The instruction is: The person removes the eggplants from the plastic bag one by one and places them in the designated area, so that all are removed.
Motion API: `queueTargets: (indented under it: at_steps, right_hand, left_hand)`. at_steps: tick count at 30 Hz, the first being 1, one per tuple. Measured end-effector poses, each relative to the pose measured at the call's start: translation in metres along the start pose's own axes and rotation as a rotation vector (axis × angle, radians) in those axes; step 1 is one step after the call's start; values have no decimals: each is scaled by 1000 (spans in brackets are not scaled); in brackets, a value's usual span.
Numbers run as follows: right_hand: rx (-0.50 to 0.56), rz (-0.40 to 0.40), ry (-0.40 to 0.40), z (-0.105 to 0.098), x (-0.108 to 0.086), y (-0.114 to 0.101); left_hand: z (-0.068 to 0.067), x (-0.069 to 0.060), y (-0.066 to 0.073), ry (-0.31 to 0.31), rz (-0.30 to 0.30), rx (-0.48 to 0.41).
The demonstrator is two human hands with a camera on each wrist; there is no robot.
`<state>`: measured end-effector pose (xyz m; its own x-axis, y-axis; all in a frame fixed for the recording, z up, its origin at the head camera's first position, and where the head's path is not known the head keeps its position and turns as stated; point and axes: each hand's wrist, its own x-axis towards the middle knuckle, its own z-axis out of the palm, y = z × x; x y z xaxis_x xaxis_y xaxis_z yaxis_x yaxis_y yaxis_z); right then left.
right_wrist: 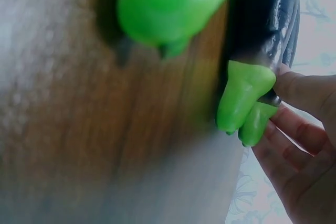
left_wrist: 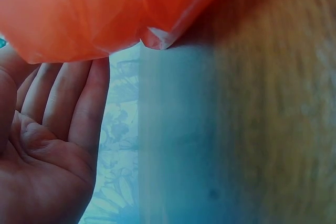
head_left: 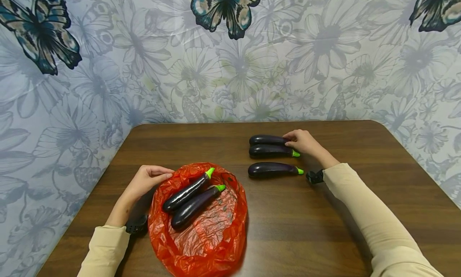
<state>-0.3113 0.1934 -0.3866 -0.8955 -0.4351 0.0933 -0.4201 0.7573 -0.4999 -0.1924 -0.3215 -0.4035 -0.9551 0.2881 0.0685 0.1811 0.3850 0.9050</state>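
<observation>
On the brown wood-grain table (head_left: 288, 237) in front of me, a round, open-mouthed bag of crinkled red plastic (head_left: 234, 245) holds two long, glossy dark-purple eggplants with bright green stems (head_left: 196, 209), lying aslant side by side. The person's left hand (head_left: 149, 181) is at the bag's rim, its fingers close together, though I cannot tell whether the hidden tips pinch the plastic. Beyond the bag, the right hand (head_left: 301, 142) has thumb and fingers clamped on the stem end of the farthest eggplant (head_left: 266, 139), beside the middle eggplant (head_left: 270, 151), with the nearest eggplant (head_left: 271, 169) lying apart.
</observation>
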Motion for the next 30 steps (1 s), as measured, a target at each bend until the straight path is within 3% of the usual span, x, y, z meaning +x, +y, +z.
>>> queueTargets:
  at_steps: [16, 30]
  right_hand:
    - [8, -16, -50, -3, 0, 2]
    - [7, -15, -44, -6, 1, -1]
  left_hand:
    - [1, 0, 2, -4, 7, -12]
    - [3, 2, 2, -8, 13, -28]
